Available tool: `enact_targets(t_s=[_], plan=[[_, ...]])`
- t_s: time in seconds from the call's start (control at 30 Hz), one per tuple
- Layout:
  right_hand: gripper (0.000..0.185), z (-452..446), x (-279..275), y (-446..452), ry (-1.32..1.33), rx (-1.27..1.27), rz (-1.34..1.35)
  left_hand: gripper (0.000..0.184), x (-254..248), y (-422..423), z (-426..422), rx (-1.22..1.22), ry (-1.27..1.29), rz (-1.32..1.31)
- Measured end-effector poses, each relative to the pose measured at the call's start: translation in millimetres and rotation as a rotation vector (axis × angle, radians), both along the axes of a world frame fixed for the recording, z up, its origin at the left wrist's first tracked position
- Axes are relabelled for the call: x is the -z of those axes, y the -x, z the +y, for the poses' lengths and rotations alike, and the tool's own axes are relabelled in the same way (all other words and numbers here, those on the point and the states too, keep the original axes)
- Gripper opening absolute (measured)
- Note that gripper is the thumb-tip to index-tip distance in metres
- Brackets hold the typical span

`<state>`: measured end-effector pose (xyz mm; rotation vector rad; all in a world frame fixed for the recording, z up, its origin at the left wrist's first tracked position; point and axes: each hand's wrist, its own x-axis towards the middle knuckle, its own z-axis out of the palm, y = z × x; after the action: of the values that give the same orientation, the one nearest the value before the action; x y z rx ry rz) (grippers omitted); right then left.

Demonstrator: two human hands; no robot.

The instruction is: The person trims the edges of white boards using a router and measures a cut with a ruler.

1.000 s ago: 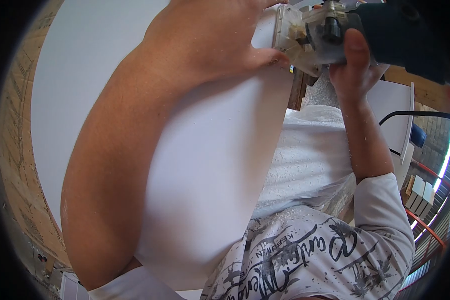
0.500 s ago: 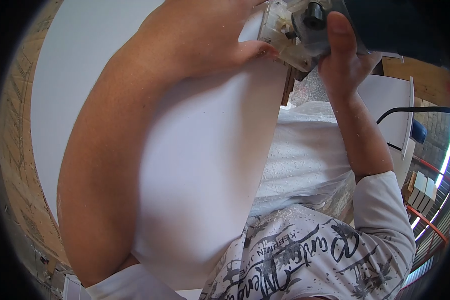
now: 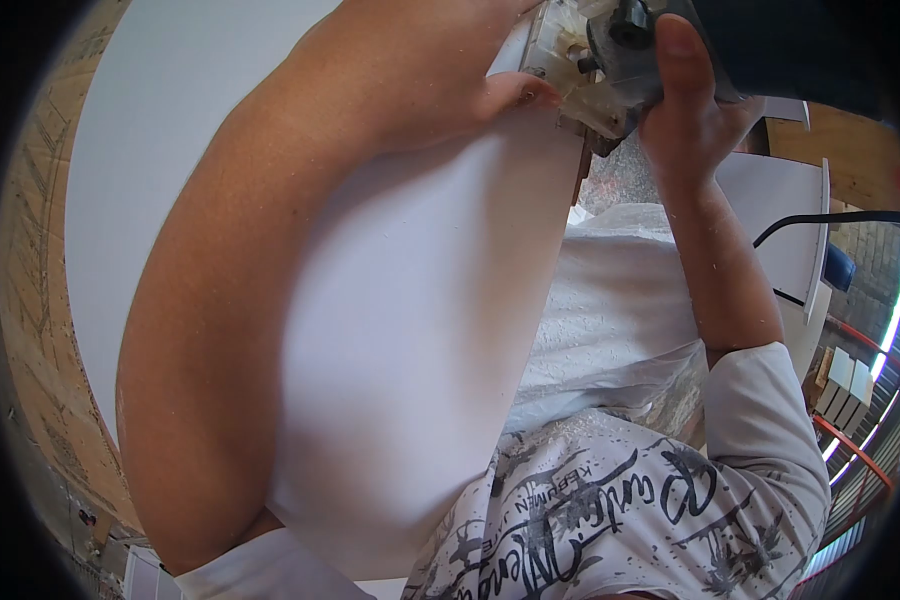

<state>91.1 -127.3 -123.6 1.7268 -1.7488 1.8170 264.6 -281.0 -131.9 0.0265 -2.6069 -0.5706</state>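
Observation:
A trim router [image 3: 620, 60] with a dark body and a clear, dusty base lies on its side at the edge of a white board [image 3: 420, 300]. My right hand [image 3: 695, 125] is wrapped round its body, thumb on top and the other fingers mostly hidden. At the router's base, my left hand [image 3: 460, 70] reaches across the board from the left. Its thumb and a finger touch the base on either side, while the remaining fingers are out of sight. The cutting bit is hidden.
White wrapped material [image 3: 610, 300] with shavings lies between the board and my right forearm. A black cable [image 3: 840, 217] runs at the right, near another white panel [image 3: 775, 210]. A wooden surface [image 3: 30, 270] borders the board on the left.
The router and both hands have shifted very slightly up and right in view. Both hands keep their hold, and the board's edge appears a little further right.

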Motion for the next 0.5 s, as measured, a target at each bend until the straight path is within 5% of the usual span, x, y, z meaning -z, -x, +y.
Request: enact_targets(t_s=[0.5], plan=[[0.045, -2, 4, 12, 0.002, -0.014, -0.011, 0.061, 3, 3, 6, -0.096, -0.006, -0.034]])
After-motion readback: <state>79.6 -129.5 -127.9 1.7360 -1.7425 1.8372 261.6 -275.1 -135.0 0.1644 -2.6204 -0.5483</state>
